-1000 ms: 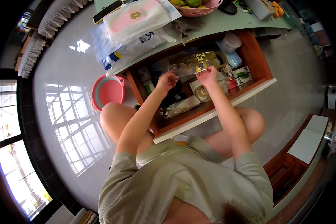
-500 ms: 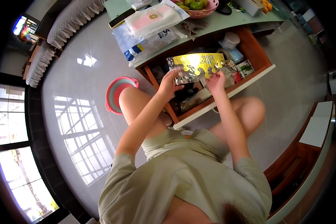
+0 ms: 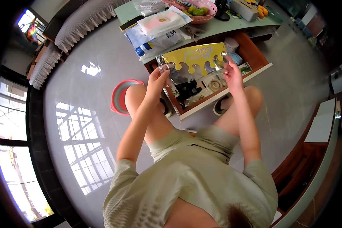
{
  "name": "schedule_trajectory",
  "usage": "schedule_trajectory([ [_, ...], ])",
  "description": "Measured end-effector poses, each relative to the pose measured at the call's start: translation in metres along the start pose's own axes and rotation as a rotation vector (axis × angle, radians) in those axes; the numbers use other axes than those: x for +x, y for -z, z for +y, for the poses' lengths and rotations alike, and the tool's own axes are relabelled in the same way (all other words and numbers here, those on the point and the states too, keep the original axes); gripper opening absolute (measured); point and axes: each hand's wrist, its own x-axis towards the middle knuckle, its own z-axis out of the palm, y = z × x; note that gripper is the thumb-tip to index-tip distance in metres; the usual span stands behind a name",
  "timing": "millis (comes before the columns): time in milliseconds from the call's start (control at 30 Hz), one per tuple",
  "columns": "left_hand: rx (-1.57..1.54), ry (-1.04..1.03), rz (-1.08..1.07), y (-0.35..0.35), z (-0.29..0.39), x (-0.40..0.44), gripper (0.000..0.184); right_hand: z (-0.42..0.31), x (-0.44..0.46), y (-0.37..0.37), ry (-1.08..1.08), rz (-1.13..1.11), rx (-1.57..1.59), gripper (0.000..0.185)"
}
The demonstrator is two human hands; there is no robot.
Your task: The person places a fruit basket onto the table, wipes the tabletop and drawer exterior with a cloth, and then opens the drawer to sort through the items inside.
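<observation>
A clear plastic sleeve with a yellow, scallop-edged printed piece (image 3: 195,57) is stretched between my two hands above the open drawer (image 3: 260,68). My left hand (image 3: 158,80) is closed on the sleeve's left end, fingers pinching the clear film. At the right end, my right hand (image 3: 233,78) pinches the film between thumb and fingers. Below the sleeve, inside the drawer, are a roll of tape (image 3: 215,84), black items (image 3: 188,89) and a pale packet (image 3: 198,97). The sleeve hides part of the drawer's contents.
On the green tabletop (image 3: 205,33) are wipe packs (image 3: 165,21), a pink bowl of green fruit (image 3: 206,17) and a grey box (image 3: 245,9). A pink-and-grey basin (image 3: 120,97) stands on the floor to the left. Another open wooden cabinet (image 3: 292,182) is at lower right.
The sleeve has come up from the drawer toward me and is now spread wider between my hands. My hands have moved farther apart, and the camera view has shifted.
</observation>
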Motion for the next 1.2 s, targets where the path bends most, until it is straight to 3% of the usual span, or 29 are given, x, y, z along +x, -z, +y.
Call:
schedule_trajectory([
  [100,-0.037,-0.057,0.061,0.013,0.011,-0.001,0.032,-0.003,0.01,-0.013,0.032,-0.081,-0.173,0.038],
  [467,0.129,-0.217,0.314,0.061,0.066,0.062,0.037,0.003,0.113,-0.071,0.042,-0.135,-0.186,0.035],
  [600,0.319,-0.441,0.477,0.078,0.079,0.13,0.033,-0.006,0.164,-0.099,0.072,-0.188,-0.267,0.035],
  [700,0.397,-0.495,0.54,0.081,0.095,0.161,0.033,-0.008,0.203,-0.109,0.063,-0.246,-0.335,0.04],
  [833,0.816,-0.513,0.714,0.098,0.084,0.181,0.034,-0.006,0.228,-0.127,0.093,-0.252,-0.405,0.045],
  [967,1.179,-0.45,0.676,0.112,0.052,0.182,0.045,0.007,0.235,-0.123,0.142,-0.227,-0.451,0.043],
  [1000,1.183,-0.35,0.632,0.112,0.053,0.182,0.052,0.011,0.236,-0.117,0.172,-0.203,-0.466,0.043],
  [1100,1.25,-0.514,0.824,0.109,0.047,0.188,0.053,0.019,0.228,-0.105,0.298,-0.154,-0.512,0.039],
  [1200,1.172,-0.646,0.785,0.096,0.057,0.176,0.048,0.016,0.211,-0.088,0.388,-0.11,-0.524,0.036],
])
